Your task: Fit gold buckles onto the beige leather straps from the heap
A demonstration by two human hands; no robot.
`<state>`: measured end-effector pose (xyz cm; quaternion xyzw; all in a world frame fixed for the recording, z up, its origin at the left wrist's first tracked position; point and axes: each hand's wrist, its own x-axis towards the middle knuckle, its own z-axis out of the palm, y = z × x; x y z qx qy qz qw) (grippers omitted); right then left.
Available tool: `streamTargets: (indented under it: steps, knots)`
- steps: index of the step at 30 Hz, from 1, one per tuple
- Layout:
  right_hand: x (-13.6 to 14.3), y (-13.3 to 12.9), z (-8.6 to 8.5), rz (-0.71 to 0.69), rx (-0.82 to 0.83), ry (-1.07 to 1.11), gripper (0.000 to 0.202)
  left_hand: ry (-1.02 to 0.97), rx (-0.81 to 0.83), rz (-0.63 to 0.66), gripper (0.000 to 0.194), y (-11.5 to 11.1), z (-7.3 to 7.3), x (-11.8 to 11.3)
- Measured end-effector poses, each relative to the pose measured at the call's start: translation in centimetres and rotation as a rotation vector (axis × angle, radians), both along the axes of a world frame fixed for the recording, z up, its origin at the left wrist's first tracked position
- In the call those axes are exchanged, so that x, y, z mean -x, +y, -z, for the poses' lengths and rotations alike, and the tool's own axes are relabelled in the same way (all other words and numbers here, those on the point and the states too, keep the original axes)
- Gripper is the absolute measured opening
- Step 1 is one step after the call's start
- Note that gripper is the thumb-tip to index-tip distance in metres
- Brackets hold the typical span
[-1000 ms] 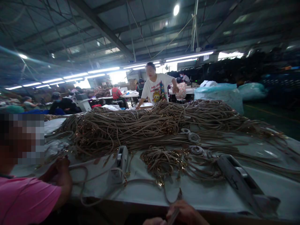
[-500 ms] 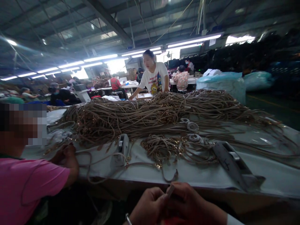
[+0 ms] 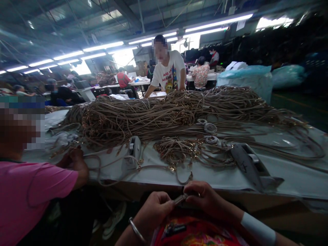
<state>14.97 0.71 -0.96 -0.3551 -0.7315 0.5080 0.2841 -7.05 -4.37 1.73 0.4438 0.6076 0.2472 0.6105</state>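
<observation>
Head cam view: a flat greyish strip (image 3: 180, 199) is pinched at one end by the left hand (image 3: 158, 206) and at the other by the right hand (image 3: 202, 194), held over the lap (image 3: 191, 229) just off the edge of the table (image 3: 151, 176). Tangled straps (image 3: 176, 150) with gold clasps (image 3: 172, 168) are heaped between a grey tape dispenser (image 3: 242, 164) and a second dispenser (image 3: 132, 153), with a way bigger strap pile (image 3: 143, 116) stacked behind.

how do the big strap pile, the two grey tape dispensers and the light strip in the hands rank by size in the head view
1. Big strap pile
2. Right grey tape dispenser
3. Left grey tape dispenser
4. Held light strip

Nearness may enlarge the right dispenser; true sizes are unsure.
</observation>
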Motion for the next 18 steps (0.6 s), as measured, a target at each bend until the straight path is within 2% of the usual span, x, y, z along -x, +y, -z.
streamTargets:
  steps: [4, 8, 15, 18]
  knots:
    - [0.2, -0.1, 0.0, -0.028, -0.099, -0.013, 0.006, 0.125, -0.024, 0.033, 0.017, 0.2, -0.4, -0.1]
    - [0.4, 0.0, 0.0, -0.071, -0.221, -0.023, 0.005, 0.172, -0.068, 0.077, 0.015, 0.6, -0.6, -0.6]
    - [0.2, -0.1, 1.0, -0.073, -0.260, -0.008, 0.008, 0.103, -0.115, 0.080, 0.023, 0.8, 1.0, -0.9]
    - [0.2, -0.3, 0.9, -0.091, -0.246, 0.001, 0.009, 0.115, -0.132, 0.068, 0.021, 0.5, 1.0, -1.0]
